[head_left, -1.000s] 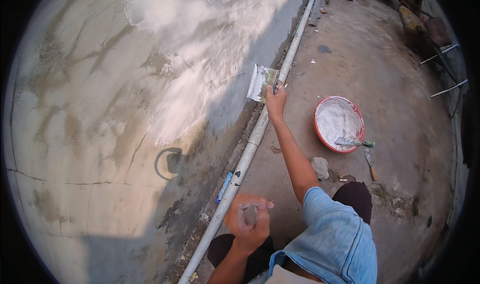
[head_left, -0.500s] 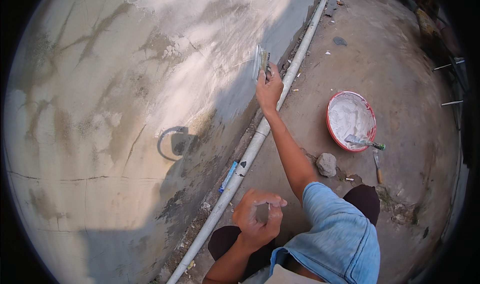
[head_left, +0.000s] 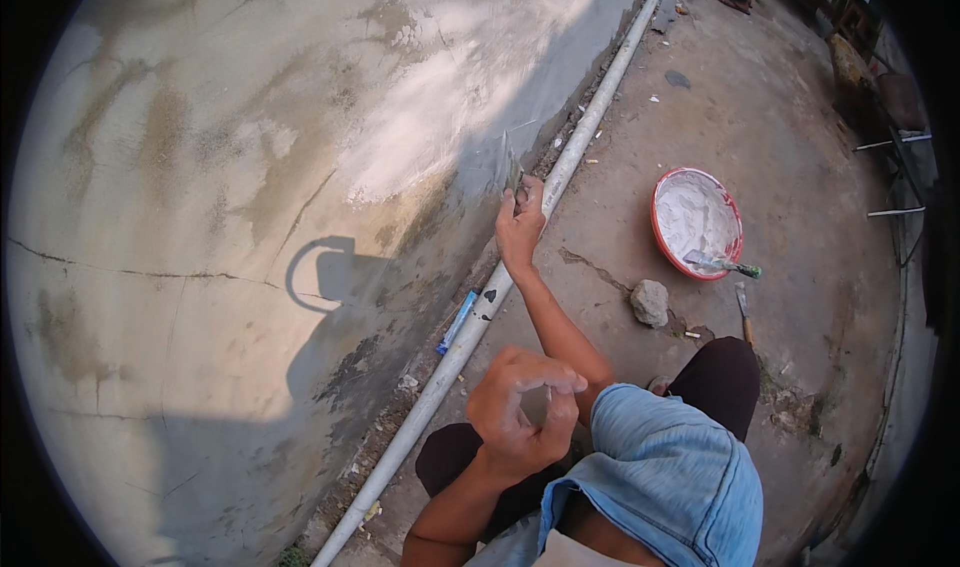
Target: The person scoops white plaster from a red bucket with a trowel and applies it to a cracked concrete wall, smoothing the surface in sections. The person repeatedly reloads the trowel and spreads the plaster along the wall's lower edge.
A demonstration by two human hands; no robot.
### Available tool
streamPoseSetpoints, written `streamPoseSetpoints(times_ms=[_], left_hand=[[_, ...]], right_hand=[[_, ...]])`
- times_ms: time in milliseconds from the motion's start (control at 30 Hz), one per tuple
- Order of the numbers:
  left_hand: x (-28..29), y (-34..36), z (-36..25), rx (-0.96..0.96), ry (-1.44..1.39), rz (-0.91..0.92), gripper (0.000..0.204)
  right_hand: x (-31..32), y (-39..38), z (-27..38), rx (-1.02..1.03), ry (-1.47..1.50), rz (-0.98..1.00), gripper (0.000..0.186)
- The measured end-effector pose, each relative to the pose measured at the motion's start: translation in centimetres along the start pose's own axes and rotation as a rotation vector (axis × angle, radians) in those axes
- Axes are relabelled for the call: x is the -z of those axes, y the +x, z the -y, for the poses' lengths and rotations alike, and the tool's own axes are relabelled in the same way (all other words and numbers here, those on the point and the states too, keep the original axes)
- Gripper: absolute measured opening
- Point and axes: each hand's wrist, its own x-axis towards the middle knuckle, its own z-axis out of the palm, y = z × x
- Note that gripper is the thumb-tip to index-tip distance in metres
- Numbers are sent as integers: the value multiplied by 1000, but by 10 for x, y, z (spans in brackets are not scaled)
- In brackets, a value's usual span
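Observation:
Gripped in my right hand (head_left: 521,229) is a putty knife (head_left: 511,167), its blade against the lower part of the plastered wall (head_left: 250,192). A patch of white putty (head_left: 415,137) spreads over the wall to the left of the blade. Closer to me, my left hand (head_left: 520,407) is raised in front of my knees, thumb and fingers curled together into a ring; whether something small is pinched at the fingertips I cannot make out. On the ground to the right stands a red basin (head_left: 656,229) of white putty (head_left: 695,212), with a green-handled scraper (head_left: 722,263) resting across its rim.
A pale pipe (head_left: 425,402) runs along the wall's foot, with a narrow blue box (head_left: 458,323) beside it. Near the basin lie a stone (head_left: 650,303) and a wooden-handled knife (head_left: 744,312). Another person's foot (head_left: 733,3) shows at the far top; metal-legged furniture (head_left: 900,212) stands at right.
My right hand and the putty knife have moved down along the wall, nearer to me. The left hand stays curled, slightly higher and further right. The view has shifted a little.

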Motion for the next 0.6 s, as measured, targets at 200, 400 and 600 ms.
streamPoseSetpoints(times_ms=[200,400,600], left_hand=[[12,-7,-8,8,-27,-73,13],[-9,-3,2,4,-76,14,13],[-12,-6,-6,56,-47,-1,13]], right_hand=[[-64,-131,41,346,-51,134,65],[-18,-163,41,362,-24,388,70],[62,-67,16,-523,727,369,27]])
